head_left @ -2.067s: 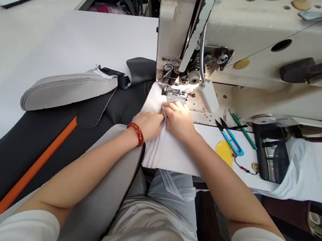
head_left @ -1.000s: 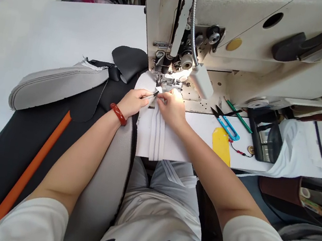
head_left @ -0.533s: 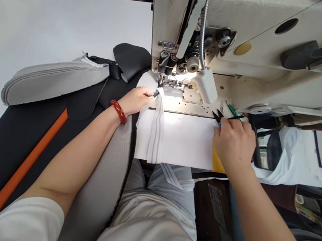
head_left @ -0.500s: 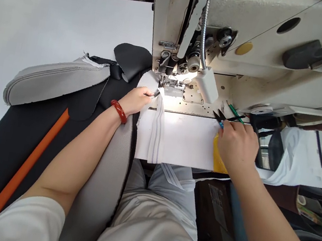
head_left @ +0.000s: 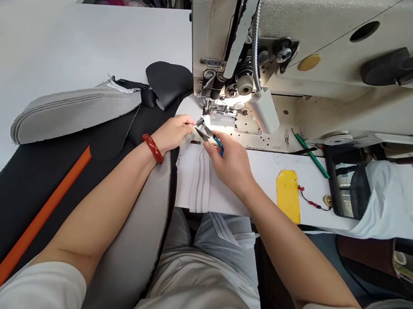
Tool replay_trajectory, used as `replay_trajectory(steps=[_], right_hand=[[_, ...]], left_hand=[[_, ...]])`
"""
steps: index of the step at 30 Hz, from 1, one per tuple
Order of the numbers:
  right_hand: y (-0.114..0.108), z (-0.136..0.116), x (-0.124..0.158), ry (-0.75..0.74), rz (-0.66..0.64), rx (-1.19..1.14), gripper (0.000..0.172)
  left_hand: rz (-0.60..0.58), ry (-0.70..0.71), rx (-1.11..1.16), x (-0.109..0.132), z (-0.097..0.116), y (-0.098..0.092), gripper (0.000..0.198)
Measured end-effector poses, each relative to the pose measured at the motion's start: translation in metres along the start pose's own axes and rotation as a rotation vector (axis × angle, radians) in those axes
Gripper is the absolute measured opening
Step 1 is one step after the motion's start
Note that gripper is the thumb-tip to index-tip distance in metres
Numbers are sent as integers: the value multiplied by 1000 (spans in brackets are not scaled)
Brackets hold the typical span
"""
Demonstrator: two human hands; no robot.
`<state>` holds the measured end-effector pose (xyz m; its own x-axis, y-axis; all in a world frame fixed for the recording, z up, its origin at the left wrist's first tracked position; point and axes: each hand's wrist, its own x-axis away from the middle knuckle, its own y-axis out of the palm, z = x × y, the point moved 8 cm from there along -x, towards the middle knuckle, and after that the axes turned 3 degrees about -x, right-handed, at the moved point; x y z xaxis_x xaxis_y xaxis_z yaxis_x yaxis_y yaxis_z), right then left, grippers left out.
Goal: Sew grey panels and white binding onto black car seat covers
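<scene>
My left hand point(head_left: 174, 132), with a red bangle at the wrist, pinches the edge of the grey mesh fabric point(head_left: 134, 216) close to the presser foot point(head_left: 207, 106). A small dark bit shows at its fingertips; I cannot make out what it is. My right hand point(head_left: 232, 162) is closed on blue-handled thread snips point(head_left: 205, 134), whose blades are apart and point at the left fingertips. From under the foot a white striped strip point(head_left: 201, 182) runs down over the table's front edge. Black material point(head_left: 54, 172) with an orange band point(head_left: 40, 217) lies under my left forearm.
The sewing machine point(head_left: 327, 32) stands over the work, its lamp point(head_left: 265, 110) lit beside the needle. A yellow tag point(head_left: 288, 194), a green pen-like stick point(head_left: 312, 156) and a black tray point(head_left: 341, 191) lie to the right. A padded grey piece point(head_left: 76, 110) rests at left.
My right hand has brought the snips from the right of the table across to the left fingertips, leaving the yellow tag uncovered. My left hand stays at the fabric edge.
</scene>
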<state>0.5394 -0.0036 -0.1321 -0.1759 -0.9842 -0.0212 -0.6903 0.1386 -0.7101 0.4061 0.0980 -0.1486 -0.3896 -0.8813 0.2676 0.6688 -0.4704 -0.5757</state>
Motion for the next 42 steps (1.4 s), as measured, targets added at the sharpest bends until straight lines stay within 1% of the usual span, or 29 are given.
replay_trajectory(steps=[3, 5, 10, 14, 21, 28, 36, 39, 42], right_hand=[[10, 4, -13, 54, -41, 6, 26], [12, 7, -17, 38, -58, 39, 28], [13, 8, -17, 49, -62, 107, 29], [15, 6, -19, 65, -75, 147, 29], [17, 7, -20, 36, -54, 148, 31], [15, 6, -20, 44, -52, 217, 26], [20, 4, -26, 80, -49, 191, 22], [20, 6, -28, 73, -62, 201, 22], [20, 7, -29, 52, -95, 227, 26]], left_hand=[[-8, 11, 3, 1, 1, 0, 30], [-7, 9, 2, 1, 1, -1, 30], [9, 7, 8, 1, 2, -3, 30], [-2, -3, 16, 1, 2, -1, 30], [-4, -21, 10, 1, 0, 0, 31], [-2, -24, 9, 1, 0, 0, 28], [30, 55, -60, -1, 2, 0, 21], [25, 56, -64, -1, 2, 1, 20], [16, 41, -46, -1, 1, 1, 22]])
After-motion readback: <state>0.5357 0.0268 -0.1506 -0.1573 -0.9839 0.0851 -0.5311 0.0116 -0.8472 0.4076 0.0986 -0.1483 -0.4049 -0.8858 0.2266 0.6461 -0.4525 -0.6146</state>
